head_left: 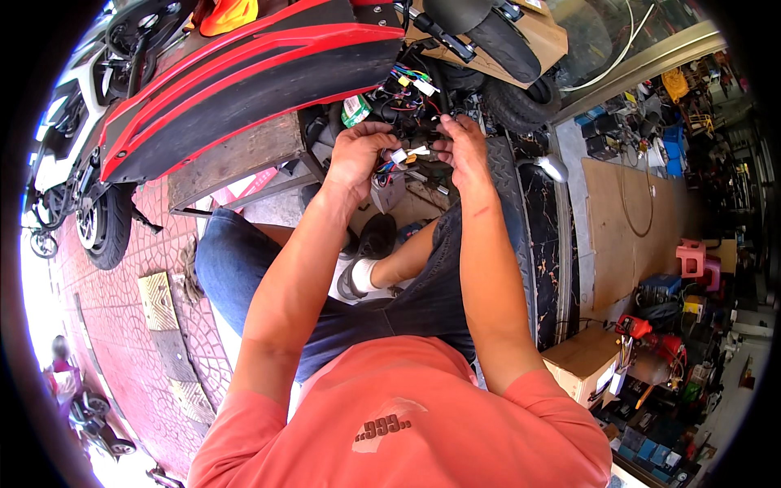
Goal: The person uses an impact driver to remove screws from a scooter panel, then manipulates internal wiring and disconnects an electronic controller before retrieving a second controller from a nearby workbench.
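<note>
My left hand (358, 159) is closed in a pinch at a bundle of wires with small white connectors (399, 154). Beside these plugs shows a small orange-yellow piece (410, 159). To the right, my right hand (462, 148) has its fingers curled toward the same wiring, apart from the left one; what lies between its fingertips is too small to make out. Behind both hands, more coloured wires and plugs (421, 84) hang below a red-and-black scooter deck (268, 89). A box-like pale part (388, 193) sits under the wires.
The deck rests over a worn wooden bench (236, 159) at left. A green-and-white roll (355, 110) stands beside the wiring. Loose tyres (525, 104) lie at the back right. A cardboard box (582, 358) and pink stools (691, 259) are on the right. A parked scooter's wheel (106, 228) stands left.
</note>
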Available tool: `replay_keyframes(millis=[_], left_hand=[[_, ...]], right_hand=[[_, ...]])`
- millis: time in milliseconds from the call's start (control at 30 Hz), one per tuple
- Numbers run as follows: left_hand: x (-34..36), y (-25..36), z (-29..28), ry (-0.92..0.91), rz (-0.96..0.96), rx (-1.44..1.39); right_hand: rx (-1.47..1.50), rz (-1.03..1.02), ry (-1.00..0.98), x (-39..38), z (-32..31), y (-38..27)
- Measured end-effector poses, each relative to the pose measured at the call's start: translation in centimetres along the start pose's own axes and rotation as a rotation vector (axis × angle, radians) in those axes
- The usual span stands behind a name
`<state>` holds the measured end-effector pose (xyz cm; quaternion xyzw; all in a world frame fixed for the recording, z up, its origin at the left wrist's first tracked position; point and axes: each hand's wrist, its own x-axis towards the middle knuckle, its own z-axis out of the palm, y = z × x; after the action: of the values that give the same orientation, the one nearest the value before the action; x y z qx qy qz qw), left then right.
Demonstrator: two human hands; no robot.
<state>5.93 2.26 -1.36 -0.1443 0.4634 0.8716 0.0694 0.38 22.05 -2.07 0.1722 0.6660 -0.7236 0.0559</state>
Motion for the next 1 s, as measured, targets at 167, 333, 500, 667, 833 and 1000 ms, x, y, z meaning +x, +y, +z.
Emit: replay_keyframes(millis=[167,333,500,667,833,1000], left_hand=[[-0.9,1.2,1.2,-0.011,-0.014,-0.026],[-4.4,0.1,4.6,0.044,0.179,0.063],[-7.7,-5.3,8.5,0.011,0.385,0.017],[-9.8,-5.6,13.7,-0.003,0.554,0.161],[-13.4,-5.0,17.8,-0.026,1.012,0.538],[-14.4,-5.2,19.4,-0.197,1.046,0.545]], right_hand=[[-0.042,-0.186,0.128,-2.4,-0.7,-1.6],[-0.034,-0.099,-0.154,-4.5,-2.5,-2.6],[0.118,-0.006,-0.308,-8.2,-2.5,-2.9],[0.522,-0.131,-0.245,-11.2,-5.1,-3.4],[0.717,-0.179,-0.134,-13.2,-10.0,-4.8],[0.692,-0.343,-0.084,-17.0,-11.4,-6.7]])
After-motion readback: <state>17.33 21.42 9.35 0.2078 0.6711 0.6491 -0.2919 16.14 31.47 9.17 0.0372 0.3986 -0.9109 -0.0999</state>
